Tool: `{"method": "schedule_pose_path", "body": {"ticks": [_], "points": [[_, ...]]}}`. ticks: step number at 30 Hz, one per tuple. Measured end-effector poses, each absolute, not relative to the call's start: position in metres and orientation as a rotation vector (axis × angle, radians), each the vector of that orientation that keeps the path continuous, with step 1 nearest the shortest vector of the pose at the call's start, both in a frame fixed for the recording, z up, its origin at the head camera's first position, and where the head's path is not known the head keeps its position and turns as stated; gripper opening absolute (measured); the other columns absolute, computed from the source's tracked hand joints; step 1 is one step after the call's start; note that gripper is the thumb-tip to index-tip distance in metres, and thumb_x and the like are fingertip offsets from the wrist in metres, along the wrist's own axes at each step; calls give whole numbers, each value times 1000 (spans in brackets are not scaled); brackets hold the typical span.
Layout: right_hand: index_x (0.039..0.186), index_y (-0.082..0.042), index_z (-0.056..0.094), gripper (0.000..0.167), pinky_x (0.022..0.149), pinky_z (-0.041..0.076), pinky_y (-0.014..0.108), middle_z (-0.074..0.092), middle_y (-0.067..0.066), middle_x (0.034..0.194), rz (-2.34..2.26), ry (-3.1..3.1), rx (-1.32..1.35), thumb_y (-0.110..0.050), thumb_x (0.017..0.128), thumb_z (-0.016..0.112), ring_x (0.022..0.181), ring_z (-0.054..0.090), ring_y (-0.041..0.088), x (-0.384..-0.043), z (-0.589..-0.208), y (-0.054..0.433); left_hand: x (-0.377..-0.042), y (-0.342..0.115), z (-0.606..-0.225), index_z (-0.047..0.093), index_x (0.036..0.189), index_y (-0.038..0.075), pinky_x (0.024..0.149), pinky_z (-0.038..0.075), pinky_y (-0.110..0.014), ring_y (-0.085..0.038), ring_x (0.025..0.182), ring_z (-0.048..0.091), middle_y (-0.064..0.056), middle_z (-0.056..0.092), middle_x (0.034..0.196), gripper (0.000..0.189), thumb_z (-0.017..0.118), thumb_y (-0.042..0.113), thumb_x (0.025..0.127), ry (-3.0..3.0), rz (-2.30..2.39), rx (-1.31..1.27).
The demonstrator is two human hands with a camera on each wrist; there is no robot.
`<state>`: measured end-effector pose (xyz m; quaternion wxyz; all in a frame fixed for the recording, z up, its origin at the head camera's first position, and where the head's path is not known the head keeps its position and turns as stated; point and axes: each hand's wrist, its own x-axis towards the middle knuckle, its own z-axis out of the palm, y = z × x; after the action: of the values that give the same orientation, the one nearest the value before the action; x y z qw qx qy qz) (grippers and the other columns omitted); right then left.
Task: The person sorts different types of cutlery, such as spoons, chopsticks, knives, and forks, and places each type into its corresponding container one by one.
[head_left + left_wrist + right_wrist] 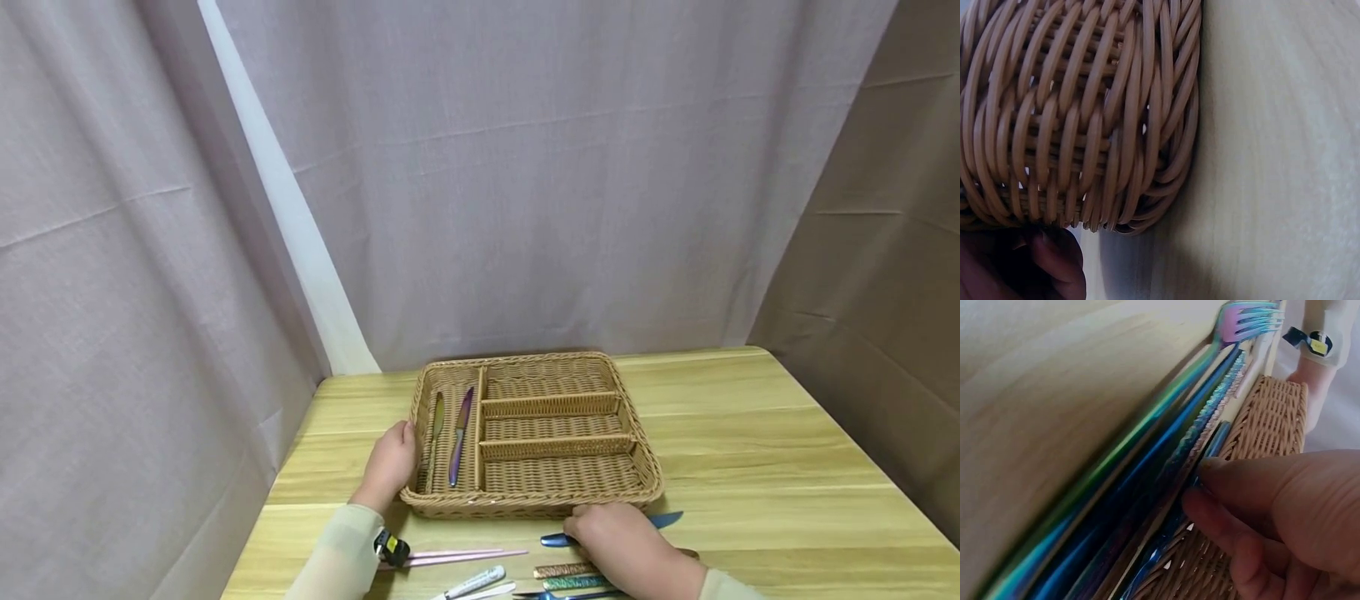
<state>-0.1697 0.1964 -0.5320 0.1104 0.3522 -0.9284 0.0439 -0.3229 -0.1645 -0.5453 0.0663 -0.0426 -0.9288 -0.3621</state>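
A wicker basket [651,454] with several compartments sits on the table. My left hand [390,463] holds its left side by the rim; in the left wrist view only part of the hand [1054,265] shows beside the weave. Just in front of the basket, my right hand [628,543] pinches a blue table knife [666,520] between thumb and fingers, its blade pointing right. The palm hides the knife's middle. In the long left compartment lie a gold knife [436,433] and a purple knife [461,433].
Pink chopsticks [472,557], a white-handled utensil [480,578], brown [558,571] and green [573,582] patterned handles and a blue fork [555,595] lie along the near side. An iridescent fork [1235,325] shows in the right wrist view. Grey curtains [525,208] hang behind the table.
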Motion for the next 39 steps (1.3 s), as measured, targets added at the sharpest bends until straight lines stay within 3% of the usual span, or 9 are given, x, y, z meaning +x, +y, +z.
{"method": "schedule_pose_path", "body": {"ticks": [7, 15, 25, 27, 30, 33, 37, 39], "points": [[86, -16, 77, 16, 51, 50, 29, 56, -7, 81, -11, -2723, 1079, -5, 86, 89, 64, 52, 2, -168, -534, 193, -322, -164, -547, 68, 108, 1, 90, 57, -61, -37, 97, 72, -18, 73, 102, 40, 37, 24, 120, -2812, -1097, -123], [86, -13, 73, 19, 41, 44, 27, 54, -2, 79, -231, -2566, 1137, -11, 87, 92, 54, 42, 0, -169, -545, 193, -324, -166, -547, 69, 109, 2, 91, 57, -61, -38, 99, 72, -18, 73, 103, 41, 38, 25, 120, -2798, -1085, -118], [87, -16, 70, 19, 43, 35, 18, 48, -6, 84, 2, -2637, 1160, -9, 88, 87, 57, 34, -4, -163, -544, 198, -323, -164, -547, 70, 110, 2, 92, 57, -62, -38, 100, 73, -18, 74, 105, 40, 38, 25, 120, -2803, -1096, -116], [88, -17, 69, 18, 45, 37, 19, 51, -7, 82, 31, -2662, 1152, -23, 92, 87, 58, 40, -3, -162, -544, 200, -324, -164, -547, 70, 110, 2, 92, 57, -62, -38, 100, 73, -18, 74, 105, 40, 38, 25, 120, -2804, -1097, -117], [87, -20, 66, 39, 45, 40, 24, 58, -8, 73, 29, -2705, 1106, -54, 93, 84, 58, 50, 0, -161, -544, 204, -325, -165, -547, 70, 112, 1, 93, 57, -62, -39, 102, 73, -19, 74, 107, 40, 38, 25, 120, -2805, -1105, -122], [89, -22, 64, 45, 44, 41, 26, 62, -8, 68, 47, -2761, 1056, -64, 92, 81, 57, 56, 1, -161, -545, 206, -324, -165, -547, 70, 114, 1, 95, 56, -63, -41, 106, 73, -20, 74, 110, 41, 38, 25, 120, -2808, -1107, -121], [98, -19, 70, 19, 45, 43, 26, 69, -7, 72, 89, -2802, 1037, -32, 97, 83, 59, 61, 3, -161, -543, 205, -324, -165, -547, 70, 113, 2, 95, 56, -62, -41, 106, 73, -20, 75, 110, 41, 38, 26, 120, -2812, -1097, -101], [97, -19, 70, 15, 46, 43, 26, 68, -7, 72, 128, -2813, 1025, -26, 97, 83, 60, 61, 2, -160, -542, 205, -325, -166, -547, 70, 111, 3, 94, 56, -62, -41, 104, 73, -19, 74, 108, 41, 38, 27, 120, -2810, -1087, -101]]}}
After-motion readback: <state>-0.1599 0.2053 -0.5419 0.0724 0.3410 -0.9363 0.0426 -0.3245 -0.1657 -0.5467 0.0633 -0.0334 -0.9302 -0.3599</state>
